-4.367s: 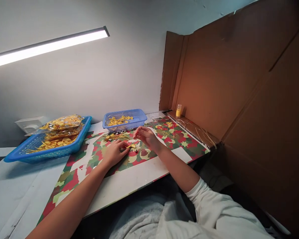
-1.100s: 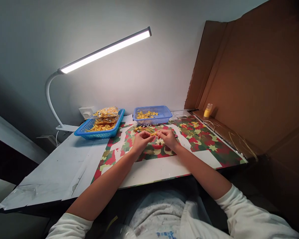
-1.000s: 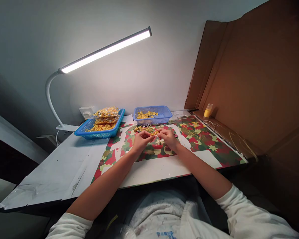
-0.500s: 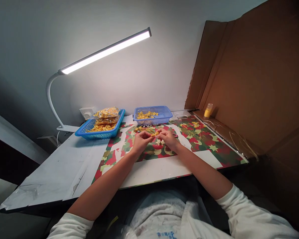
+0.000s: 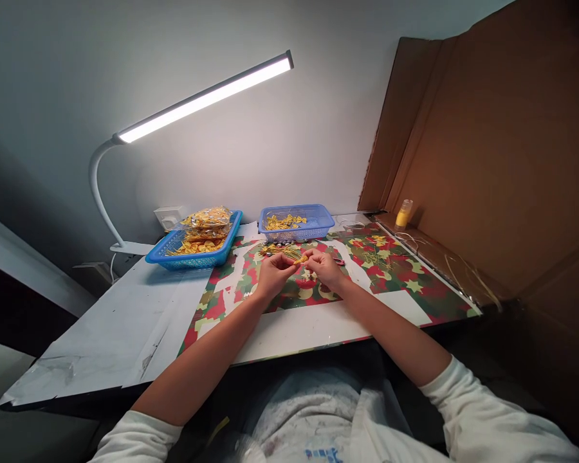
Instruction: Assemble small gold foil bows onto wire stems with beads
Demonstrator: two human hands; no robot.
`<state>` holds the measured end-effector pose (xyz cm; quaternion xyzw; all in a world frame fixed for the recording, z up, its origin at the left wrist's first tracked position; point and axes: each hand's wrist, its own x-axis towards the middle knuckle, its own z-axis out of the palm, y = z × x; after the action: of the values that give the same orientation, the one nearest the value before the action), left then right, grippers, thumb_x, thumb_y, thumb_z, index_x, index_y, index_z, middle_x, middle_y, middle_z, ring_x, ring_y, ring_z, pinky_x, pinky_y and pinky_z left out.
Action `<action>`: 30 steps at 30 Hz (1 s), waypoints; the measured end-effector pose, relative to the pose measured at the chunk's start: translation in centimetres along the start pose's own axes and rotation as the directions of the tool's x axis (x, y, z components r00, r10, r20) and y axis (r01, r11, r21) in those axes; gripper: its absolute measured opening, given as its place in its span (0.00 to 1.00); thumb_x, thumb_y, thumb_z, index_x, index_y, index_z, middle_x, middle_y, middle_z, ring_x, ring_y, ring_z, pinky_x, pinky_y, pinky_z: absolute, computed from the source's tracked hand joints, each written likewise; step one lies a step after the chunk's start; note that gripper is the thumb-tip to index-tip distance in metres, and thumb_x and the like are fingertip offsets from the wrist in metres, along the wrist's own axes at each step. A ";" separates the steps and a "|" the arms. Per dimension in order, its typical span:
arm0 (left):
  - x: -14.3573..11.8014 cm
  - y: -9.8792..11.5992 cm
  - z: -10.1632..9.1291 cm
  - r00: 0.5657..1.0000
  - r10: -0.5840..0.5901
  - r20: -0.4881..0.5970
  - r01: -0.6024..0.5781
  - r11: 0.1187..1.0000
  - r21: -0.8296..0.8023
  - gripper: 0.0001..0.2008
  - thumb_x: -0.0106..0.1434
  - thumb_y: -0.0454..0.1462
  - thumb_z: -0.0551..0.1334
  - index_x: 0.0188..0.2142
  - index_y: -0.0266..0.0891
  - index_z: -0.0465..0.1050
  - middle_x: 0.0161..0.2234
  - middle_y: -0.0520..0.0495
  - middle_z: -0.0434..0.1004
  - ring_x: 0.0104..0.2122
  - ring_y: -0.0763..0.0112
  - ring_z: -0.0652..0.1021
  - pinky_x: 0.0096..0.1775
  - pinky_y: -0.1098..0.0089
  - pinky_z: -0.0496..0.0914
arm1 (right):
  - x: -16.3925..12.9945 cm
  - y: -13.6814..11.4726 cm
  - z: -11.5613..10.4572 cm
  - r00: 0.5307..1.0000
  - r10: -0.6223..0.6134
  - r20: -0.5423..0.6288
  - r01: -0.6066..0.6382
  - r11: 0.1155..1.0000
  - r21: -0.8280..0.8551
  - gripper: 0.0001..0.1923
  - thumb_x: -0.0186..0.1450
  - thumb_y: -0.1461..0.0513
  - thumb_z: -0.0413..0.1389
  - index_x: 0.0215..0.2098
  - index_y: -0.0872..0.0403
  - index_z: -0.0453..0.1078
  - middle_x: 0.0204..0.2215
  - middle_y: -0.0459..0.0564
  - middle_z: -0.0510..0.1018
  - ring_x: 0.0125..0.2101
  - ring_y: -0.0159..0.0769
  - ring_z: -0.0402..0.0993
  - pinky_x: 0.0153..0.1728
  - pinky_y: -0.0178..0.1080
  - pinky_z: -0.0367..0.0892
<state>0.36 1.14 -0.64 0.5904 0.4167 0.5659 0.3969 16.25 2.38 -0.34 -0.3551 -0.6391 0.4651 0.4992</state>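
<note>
Both hands meet over the patterned wrapping sheet (image 5: 400, 270) on the counter (image 5: 101, 328). Left hand (image 5: 270, 275) and right hand (image 5: 325, 267) each pinch one end of a small gold bow (image 5: 300, 259), held between the two grips, just above the sheet. Step in hand, by judgement: fitting or tying the bow; too small to tell which. Beyond the grips: loose gold pieces (image 5: 280, 249), then a small blue basket (image 5: 295, 223); a larger blue basket (image 5: 193, 241) far left. Next move calls for fine fingertip control, steady pinch.
</note>
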 end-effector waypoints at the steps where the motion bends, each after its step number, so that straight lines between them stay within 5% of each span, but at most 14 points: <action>1: 0.0 -0.1 0.0 1.000 0.013 -0.005 -0.013 1.000 0.012 0.10 0.45 0.39 0.70 0.22 0.36 0.72 0.22 0.50 0.75 0.23 0.75 0.73 0.28 0.73 0.68 | 0.0 0.1 0.0 1.000 -0.007 0.003 0.007 1.000 -0.014 0.13 0.52 0.61 0.53 0.11 0.55 0.63 0.33 0.49 0.70 0.35 0.34 0.67 0.30 0.34 0.60; 10: -0.6 -0.2 -0.2 0.982 0.185 -0.047 -0.174 0.967 0.184 0.06 0.48 0.36 0.68 0.21 0.37 0.74 0.23 0.49 0.78 0.23 0.73 0.75 0.27 0.73 0.70 | -0.5 0.2 0.6 0.999 -0.041 0.012 0.042 0.998 -0.051 0.14 0.54 0.59 0.52 0.13 0.55 0.62 0.35 0.49 0.68 0.33 0.32 0.65 0.33 0.35 0.62; 23: -1.1 1.0 0.4 0.913 0.406 -0.028 -0.382 0.880 0.282 0.04 0.52 0.34 0.66 0.23 0.37 0.72 0.23 0.50 0.78 0.23 0.74 0.76 0.28 0.74 0.72 | -0.8 -0.6 0.5 0.956 -0.290 0.034 0.291 0.939 -0.181 0.17 0.63 0.56 0.51 0.18 0.53 0.59 0.30 0.48 0.67 0.33 0.34 0.65 0.36 0.38 0.62; 30: -0.8 0.9 -0.2 0.908 0.418 -0.029 -0.397 0.880 0.262 0.07 0.54 0.37 0.67 0.25 0.37 0.71 0.26 0.49 0.79 0.26 0.72 0.78 0.31 0.71 0.74 | -0.8 -1.5 -0.8 0.955 -0.295 0.038 0.296 0.934 -0.200 0.13 0.56 0.55 0.61 0.33 0.51 0.65 0.32 0.46 0.74 0.37 0.36 0.71 0.42 0.41 0.65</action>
<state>0.15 0.07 -0.04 0.6855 0.3677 0.6041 0.1732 17.26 1.34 0.85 -0.3024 -0.7311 0.3184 0.5221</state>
